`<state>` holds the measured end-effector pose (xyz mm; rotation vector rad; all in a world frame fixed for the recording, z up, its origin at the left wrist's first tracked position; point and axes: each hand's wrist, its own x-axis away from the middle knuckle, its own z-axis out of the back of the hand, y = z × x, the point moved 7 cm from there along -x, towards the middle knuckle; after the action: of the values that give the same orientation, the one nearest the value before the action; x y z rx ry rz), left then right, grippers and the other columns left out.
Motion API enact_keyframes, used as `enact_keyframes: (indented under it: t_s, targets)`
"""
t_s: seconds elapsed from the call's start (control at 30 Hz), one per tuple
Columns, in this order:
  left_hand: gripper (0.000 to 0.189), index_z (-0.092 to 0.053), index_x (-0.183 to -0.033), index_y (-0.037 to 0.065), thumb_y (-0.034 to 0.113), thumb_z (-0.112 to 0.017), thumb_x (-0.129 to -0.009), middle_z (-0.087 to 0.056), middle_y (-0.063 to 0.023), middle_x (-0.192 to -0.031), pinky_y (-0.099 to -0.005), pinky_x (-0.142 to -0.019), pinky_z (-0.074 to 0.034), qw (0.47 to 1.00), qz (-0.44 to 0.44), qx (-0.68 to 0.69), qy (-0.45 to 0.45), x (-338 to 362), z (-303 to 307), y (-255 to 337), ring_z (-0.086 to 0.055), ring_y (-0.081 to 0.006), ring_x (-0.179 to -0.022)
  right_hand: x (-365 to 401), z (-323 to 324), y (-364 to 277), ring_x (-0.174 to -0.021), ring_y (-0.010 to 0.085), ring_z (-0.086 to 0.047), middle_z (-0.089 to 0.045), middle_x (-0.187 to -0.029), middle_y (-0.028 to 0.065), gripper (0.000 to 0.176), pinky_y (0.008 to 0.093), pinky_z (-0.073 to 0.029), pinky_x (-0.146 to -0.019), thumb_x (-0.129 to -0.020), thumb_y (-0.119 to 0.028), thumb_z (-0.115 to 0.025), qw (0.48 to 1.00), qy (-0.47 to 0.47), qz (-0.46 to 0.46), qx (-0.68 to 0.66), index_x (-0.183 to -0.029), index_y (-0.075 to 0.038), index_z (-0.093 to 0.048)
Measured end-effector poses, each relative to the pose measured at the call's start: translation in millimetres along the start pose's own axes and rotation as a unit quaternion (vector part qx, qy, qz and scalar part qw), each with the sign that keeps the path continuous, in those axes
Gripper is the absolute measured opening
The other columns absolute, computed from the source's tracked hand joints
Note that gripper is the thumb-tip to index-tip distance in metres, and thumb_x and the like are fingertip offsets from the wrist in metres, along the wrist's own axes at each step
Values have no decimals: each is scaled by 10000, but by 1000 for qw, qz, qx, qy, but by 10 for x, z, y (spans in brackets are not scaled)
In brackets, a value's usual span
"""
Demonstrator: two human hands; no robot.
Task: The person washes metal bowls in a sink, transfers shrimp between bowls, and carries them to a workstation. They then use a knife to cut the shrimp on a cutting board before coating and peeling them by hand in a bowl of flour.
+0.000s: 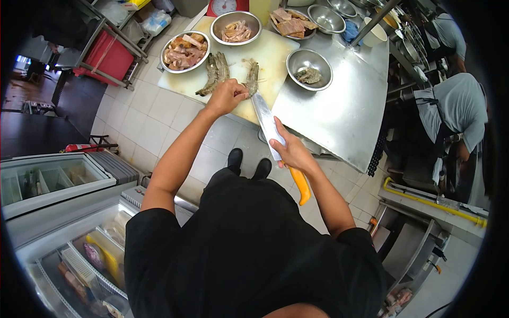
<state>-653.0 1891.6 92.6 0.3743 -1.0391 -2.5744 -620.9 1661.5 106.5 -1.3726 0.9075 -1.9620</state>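
On the cutting board (272, 47) lies a single raw shrimp (252, 77), its shell grey and striped. My left hand (229, 96) is closed, fingertips pinching at the near end of this shrimp. In my right hand (292, 150) is a kitchen knife (263, 117) with a broad steel blade and a yellow handle; its tip meets the shrimp beside my left fingers. Several whole shrimps (216, 71) lie together left of my left hand. A steel bowl (325, 57) to the right holds a few more shrimp.
Two steel bowls of raw meat pieces, one (168, 62) at left and another (256, 37) behind, stand on the board. A red scale (227, 6) is at the back. The steel counter (344, 111) extends right. People work at far right; an open freezer (32, 241) is left.
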Motion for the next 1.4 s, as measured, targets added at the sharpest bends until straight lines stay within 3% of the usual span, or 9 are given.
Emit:
enact_keyframes:
  t_s: [0.27,0.37,0.57,0.9,0.97,1.07,1.23,1.3,1.4]
  targets:
    - [149,-728,-905,41,117,-725,-777,-611,-124,-720,-315,-599,-477,997,14,-9,81,107,1,22,-599,-207,-622,1,-29,-12,-443,119,-525,-589,-761,99,652,290,-447,-440,-947,-170,-504,1000,-1,1,-6,-1499,-160,-157]
    - [155,-728,-913,42,114,-722,-776,-621,-133,-743,-319,-616,-487,997,54,8,55,145,-18,-99,-613,-219,-637,-79,1,84,-444,118,-524,-589,-763,100,648,290,-449,-441,-946,-168,-506,1000,4,16,-4,-1498,-162,-166]
    - [154,-729,-912,44,116,-724,-775,-628,-126,-766,-312,-644,-495,999,39,-23,31,127,-4,4,-629,-208,-679,31,54,97,-442,118,-520,-578,-741,90,649,284,-446,-439,-945,-173,-512,999,-9,35,16,-1497,-165,-173]
    - [145,-725,-902,34,112,-714,-780,-632,-131,-765,-318,-646,-498,997,43,-11,68,170,-36,3,-632,-214,-678,120,-58,-44,-443,136,-538,-608,-774,117,654,313,-471,-490,-946,-167,-503,999,1,28,38,-1494,-115,-149]
    - [101,-705,-832,15,57,-679,-744,-654,-182,-773,-376,-660,-500,995,51,12,83,187,10,47,-646,-318,-709,69,-99,-65,-446,139,-544,-612,-806,137,656,317,-476,-505,-945,-162,-501,999,-2,18,41,-1494,-115,-146]
    - [111,-700,-839,4,56,-674,-745,-656,-191,-759,-364,-656,-503,995,63,36,65,210,53,53,-650,-322,-697,-18,-129,-38,-450,145,-552,-617,-850,166,656,322,-482,-520,-943,-154,-498,999,-4,16,44,-1493,-112,-143]
    - [121,-702,-848,-6,52,-677,-745,-667,-192,-785,-355,-665,-510,995,73,19,59,209,48,58,-662,-305,-699,99,-73,-77,-457,156,-565,-620,-832,167,648,332,-485,-509,-941,-160,-494,997,3,54,57,-1491,-107,-154]
    - [121,-703,-848,-8,50,-677,-745,-670,-192,-793,-355,-673,-514,994,91,27,52,213,18,0,-664,-299,-700,171,-70,-87,-458,159,-571,-619,-833,172,638,331,-483,-489,-937,-153,-495,997,-12,19,71,-1487,-103,-175]
    - [169,-718,-916,10,98,-700,-772,-673,-162,-834,-324,-676,-524,997,64,3,50,220,-40,-41,-665,-228,-716,-27,-127,-3,-455,153,-570,-612,-847,175,639,318,-479,-471,-932,-143,-504,998,-7,31,57,-1485,-104,-186]
